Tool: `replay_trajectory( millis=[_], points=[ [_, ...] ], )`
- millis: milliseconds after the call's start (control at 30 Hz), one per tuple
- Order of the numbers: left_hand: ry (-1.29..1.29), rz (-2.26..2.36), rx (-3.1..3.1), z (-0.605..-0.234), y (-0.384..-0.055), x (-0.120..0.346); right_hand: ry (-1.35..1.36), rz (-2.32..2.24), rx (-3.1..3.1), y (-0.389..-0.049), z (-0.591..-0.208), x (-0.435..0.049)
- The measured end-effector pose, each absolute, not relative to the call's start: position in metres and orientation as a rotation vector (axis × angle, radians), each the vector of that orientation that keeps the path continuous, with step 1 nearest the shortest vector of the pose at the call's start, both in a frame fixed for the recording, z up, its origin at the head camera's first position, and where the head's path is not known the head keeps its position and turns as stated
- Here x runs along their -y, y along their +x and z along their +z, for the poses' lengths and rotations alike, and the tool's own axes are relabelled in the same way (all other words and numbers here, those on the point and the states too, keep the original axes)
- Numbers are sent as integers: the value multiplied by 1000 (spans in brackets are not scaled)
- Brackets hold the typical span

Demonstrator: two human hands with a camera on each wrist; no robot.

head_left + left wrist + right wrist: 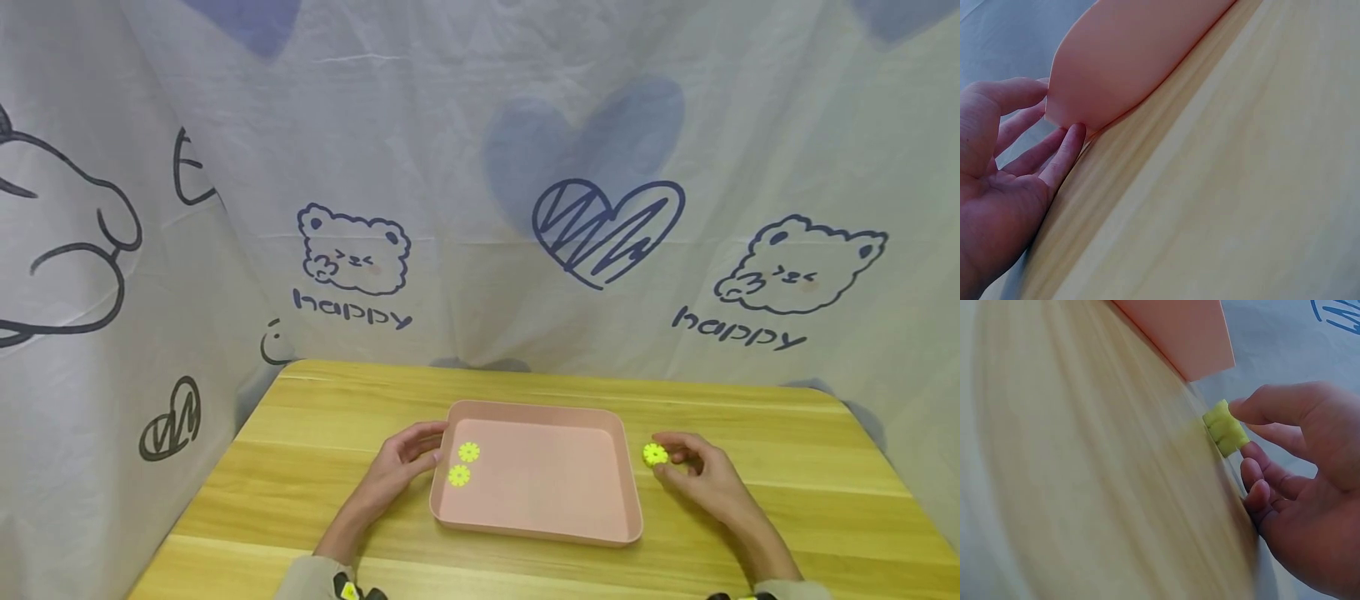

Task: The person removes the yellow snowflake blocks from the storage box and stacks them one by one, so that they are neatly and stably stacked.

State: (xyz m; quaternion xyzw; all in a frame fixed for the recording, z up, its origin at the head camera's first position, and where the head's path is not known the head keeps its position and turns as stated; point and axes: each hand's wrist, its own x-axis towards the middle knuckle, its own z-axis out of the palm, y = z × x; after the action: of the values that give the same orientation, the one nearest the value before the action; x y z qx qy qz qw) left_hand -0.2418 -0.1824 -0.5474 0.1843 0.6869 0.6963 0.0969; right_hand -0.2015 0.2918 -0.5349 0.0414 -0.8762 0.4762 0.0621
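Observation:
A pink rectangular tray (pixel 540 533) lies on the table with two flat yellow snowflake discs (pixel 459 476) inside, near its left wall. My left hand (pixel 405 457) touches the outside of that wall with loosely bent fingers. In the left wrist view, fingertips (pixel 1074 132) rest against the tray's outer side (pixel 1110 62). To the right of the tray, my right hand (pixel 701 477) pinches a small stack of yellow snowflake discs (pixel 655 454) between thumb and fingers. The right wrist view shows the stack (pixel 1225 428) edge-on at the table surface; whether it touches the wood I cannot tell.
The wood-grain table (pixel 337 417) extends around the tray on all sides. A pale curtain (pixel 465 167) with printed bears and hearts hangs behind the table and along its left.

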Motion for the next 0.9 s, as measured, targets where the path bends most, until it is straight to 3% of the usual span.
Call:
replay_trajectory(
  millis=[300,900],
  points=[
    [553,2058,-2034,-548,-243,182,181,1355,2591,-196,-512,-285],
    [559,2052,-2035,-546,-242,183,425,1481,2430,-182,-480,-224]
  ],
)
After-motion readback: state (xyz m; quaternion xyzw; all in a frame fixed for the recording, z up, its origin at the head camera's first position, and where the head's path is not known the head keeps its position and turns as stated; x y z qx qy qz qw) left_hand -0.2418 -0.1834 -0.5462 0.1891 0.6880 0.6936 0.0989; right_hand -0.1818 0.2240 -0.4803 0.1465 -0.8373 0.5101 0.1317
